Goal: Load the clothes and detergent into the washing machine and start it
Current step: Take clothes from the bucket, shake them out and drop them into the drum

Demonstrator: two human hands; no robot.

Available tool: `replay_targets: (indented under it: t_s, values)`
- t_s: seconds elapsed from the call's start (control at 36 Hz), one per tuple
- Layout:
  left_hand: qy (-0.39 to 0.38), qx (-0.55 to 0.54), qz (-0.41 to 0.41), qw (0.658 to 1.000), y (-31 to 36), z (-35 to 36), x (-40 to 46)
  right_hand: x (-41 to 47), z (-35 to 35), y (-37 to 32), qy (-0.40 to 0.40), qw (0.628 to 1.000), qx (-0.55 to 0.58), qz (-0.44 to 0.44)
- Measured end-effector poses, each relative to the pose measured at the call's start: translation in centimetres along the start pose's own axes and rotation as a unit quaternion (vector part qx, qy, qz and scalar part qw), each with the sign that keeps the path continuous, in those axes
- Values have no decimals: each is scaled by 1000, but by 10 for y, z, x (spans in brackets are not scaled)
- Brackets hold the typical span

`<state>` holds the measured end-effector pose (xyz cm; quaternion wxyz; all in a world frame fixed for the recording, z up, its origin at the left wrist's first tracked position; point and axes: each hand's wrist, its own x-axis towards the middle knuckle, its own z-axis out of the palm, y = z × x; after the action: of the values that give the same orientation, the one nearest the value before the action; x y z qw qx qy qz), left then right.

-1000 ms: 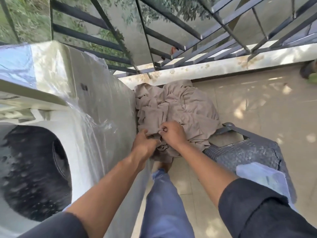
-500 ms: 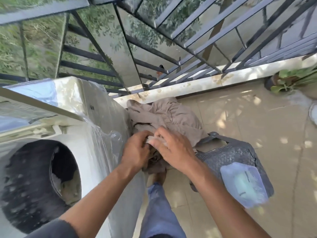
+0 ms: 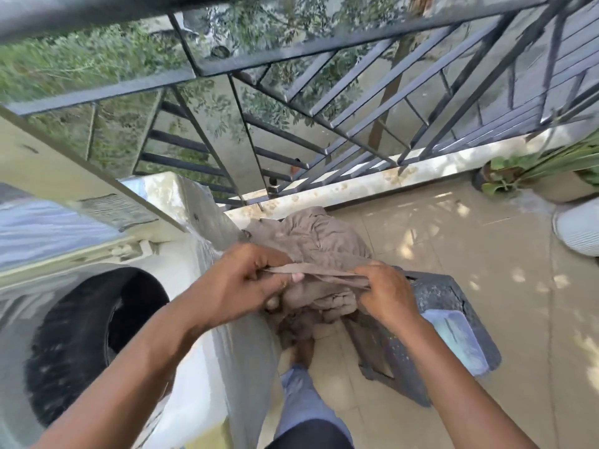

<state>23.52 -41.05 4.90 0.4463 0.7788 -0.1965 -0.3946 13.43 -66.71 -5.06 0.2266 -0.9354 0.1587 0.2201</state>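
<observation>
Both the left hand (image 3: 240,280) and right hand (image 3: 385,293) pinch a crumpled beige cloth garment (image 3: 317,244), likely to carry it to the white top-loading washing machine's (image 3: 201,367) dark drum opening (image 3: 94,338) left of them.

Beige clothes (image 3: 321,241): matt, wrinkled cloth. Washing machine (image 3: 201,377): glossy white, film-wrapped. Floor (image 3: 486,260): glossy tile; railing (image 3: 356,43): dark metal.
</observation>
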Motion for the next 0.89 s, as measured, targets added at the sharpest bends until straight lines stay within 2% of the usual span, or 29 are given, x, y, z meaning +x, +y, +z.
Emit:
replay_targets:
  t_s: [0.06, 0.14, 0.25, 0.36, 0.5, 0.69, 0.78, 0.89]
  values:
    - [15, 8, 38, 999, 20, -11, -10, -1, -7, 2, 11, 997, 77, 26]
    - [96, 42, 100, 990, 38, -26, -25, -2, -24, 5, 53, 975, 213, 38]
    - [216, 88, 82, 969, 31, -38, -38, -16, -62, -7, 93, 915, 389, 52]
    - [293, 137, 59, 944, 22, -40, -52, -42, -97, -26, 145, 874, 464, 4]
    - [204, 68, 93, 972, 26, -28, -62, -75, -137, -70, 129, 871, 460, -115]
    - [141, 174, 127, 966, 51, 8, -60, -109, -144, -147, 54, 909, 315, -266]
    - [148, 172, 106, 968, 58, 10, -64, -120, -143, -164, 75, 920, 264, -280]
    - [161, 95, 115, 976, 68, -2, -83, -124, -143, -157, 90, 908, 310, -267]
